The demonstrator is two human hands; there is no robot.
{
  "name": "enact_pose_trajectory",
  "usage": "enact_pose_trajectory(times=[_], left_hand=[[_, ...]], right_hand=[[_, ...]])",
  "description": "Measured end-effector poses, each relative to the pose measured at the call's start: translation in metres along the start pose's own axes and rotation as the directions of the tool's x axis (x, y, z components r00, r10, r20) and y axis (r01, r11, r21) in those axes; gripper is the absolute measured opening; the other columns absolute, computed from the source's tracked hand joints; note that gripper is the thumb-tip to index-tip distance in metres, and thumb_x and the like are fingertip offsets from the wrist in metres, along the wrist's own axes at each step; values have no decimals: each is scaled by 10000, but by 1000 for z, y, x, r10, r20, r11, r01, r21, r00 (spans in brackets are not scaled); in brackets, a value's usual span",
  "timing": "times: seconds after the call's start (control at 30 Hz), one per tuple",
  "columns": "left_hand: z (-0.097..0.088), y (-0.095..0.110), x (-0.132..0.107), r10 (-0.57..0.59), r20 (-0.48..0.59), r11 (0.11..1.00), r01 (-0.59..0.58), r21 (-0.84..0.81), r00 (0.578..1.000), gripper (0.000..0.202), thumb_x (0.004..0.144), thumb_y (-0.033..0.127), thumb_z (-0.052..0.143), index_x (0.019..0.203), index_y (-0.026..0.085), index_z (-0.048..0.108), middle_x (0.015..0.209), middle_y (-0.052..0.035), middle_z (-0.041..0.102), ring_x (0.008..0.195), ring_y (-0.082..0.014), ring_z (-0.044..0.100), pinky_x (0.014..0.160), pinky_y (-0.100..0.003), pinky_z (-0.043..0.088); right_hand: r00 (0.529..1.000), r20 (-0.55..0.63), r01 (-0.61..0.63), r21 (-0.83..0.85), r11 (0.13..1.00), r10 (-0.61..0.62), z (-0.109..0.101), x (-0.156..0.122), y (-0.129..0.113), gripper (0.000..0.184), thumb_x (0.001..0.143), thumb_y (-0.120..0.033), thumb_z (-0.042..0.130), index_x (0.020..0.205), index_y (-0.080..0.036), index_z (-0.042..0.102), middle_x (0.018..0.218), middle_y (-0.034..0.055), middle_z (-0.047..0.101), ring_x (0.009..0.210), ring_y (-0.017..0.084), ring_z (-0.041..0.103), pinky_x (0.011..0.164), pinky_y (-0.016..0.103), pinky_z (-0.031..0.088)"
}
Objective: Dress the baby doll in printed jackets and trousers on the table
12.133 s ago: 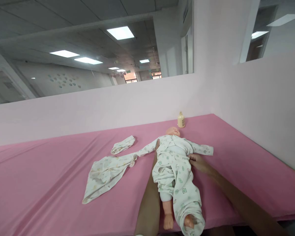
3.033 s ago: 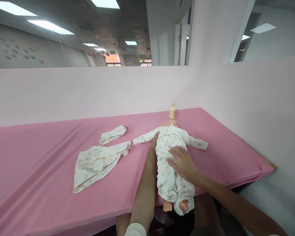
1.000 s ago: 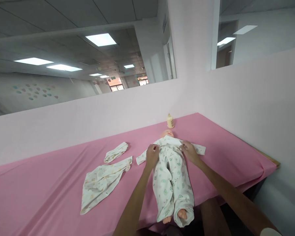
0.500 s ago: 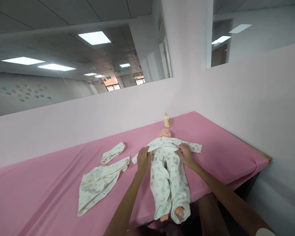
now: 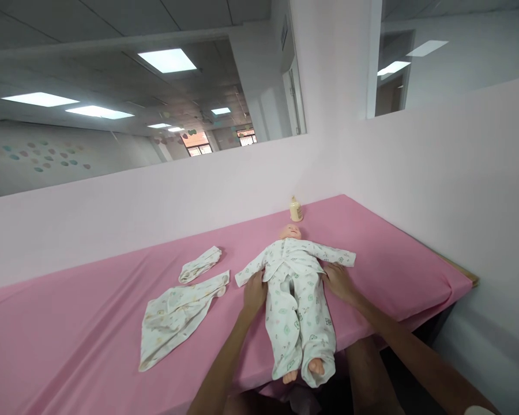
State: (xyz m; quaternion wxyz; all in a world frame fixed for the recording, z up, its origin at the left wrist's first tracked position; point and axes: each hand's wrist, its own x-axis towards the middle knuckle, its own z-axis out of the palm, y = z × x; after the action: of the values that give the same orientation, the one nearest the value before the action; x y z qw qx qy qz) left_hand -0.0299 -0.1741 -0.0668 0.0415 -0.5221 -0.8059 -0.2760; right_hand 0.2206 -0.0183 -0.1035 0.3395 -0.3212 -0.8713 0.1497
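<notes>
A baby doll (image 5: 291, 231) lies on its back with its head away from me. It wears a white patterned baby shirt (image 5: 290, 253) with sleeves spread sideways and matching baby pants (image 5: 285, 317); its bare feet stick out at the near end. My left hand (image 5: 255, 292) is closed at the left side of the shirt's hem, by the doll's waist. On the opposite side my right hand (image 5: 339, 281) grips the hem's right edge, below the sleeve. The fingertips of both hands are partly hidden. The hem lies over the top of the pants.
A pink sheet (image 5: 104, 323) covers the table. Left of the doll lie a larger folded patterned garment (image 5: 177, 317) and a smaller folded cloth (image 5: 200, 265). A cream pump bottle (image 5: 296, 210) stands beyond the doll's head, near the white wall (image 5: 328, 155).
Both hands have moved down and outward along the doll's sides. The shirt's front, bunched up before, now lies flatter and reaches lower over the waist.
</notes>
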Motion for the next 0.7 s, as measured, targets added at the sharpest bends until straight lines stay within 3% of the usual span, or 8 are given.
enact_pose_trajectory(times=[0.1,0.2,0.4,0.57,0.7], left_hand=[[0,-15,-16,124,91,970,-140,199,988,346,832,78,382,1074,129,623,1061,-138,689,1023,-282,617,855,-387,463],[0,-18,-30,132,165,922,-182,341,977,298,827,74,369,920,113,650,949,-157,694,951,-307,622,854,-419,449],[15,-3,-22,64,80,985,-76,156,995,234,887,208,410,909,150,635,965,-128,690,929,-276,615,810,-376,464],[22,0,-14,109,33,981,-113,158,994,237,862,280,492,978,150,653,1053,-148,678,1037,-308,593,893,-427,445],[15,-7,-21,191,84,947,-206,245,978,207,870,204,444,910,165,643,995,-142,678,996,-302,591,909,-439,425]], right_hand=[[995,85,59,-47,997,-55,-7,-16,-1,304,920,-177,390,656,-233,532,730,80,605,786,256,548,752,409,435],[983,184,55,-131,990,-30,-11,-21,-6,299,927,-178,379,722,-218,592,818,103,629,873,277,555,813,420,428],[959,233,-112,-209,972,161,-10,1,-18,181,894,-165,462,924,-118,634,1068,169,625,1032,323,523,879,431,384],[962,256,-66,-121,990,96,-6,-4,-16,230,883,-158,466,675,-187,562,844,95,626,884,259,543,837,402,402],[993,116,-2,1,1000,2,-4,-22,-7,284,829,-128,496,568,-226,442,685,69,558,762,257,529,747,422,406]])
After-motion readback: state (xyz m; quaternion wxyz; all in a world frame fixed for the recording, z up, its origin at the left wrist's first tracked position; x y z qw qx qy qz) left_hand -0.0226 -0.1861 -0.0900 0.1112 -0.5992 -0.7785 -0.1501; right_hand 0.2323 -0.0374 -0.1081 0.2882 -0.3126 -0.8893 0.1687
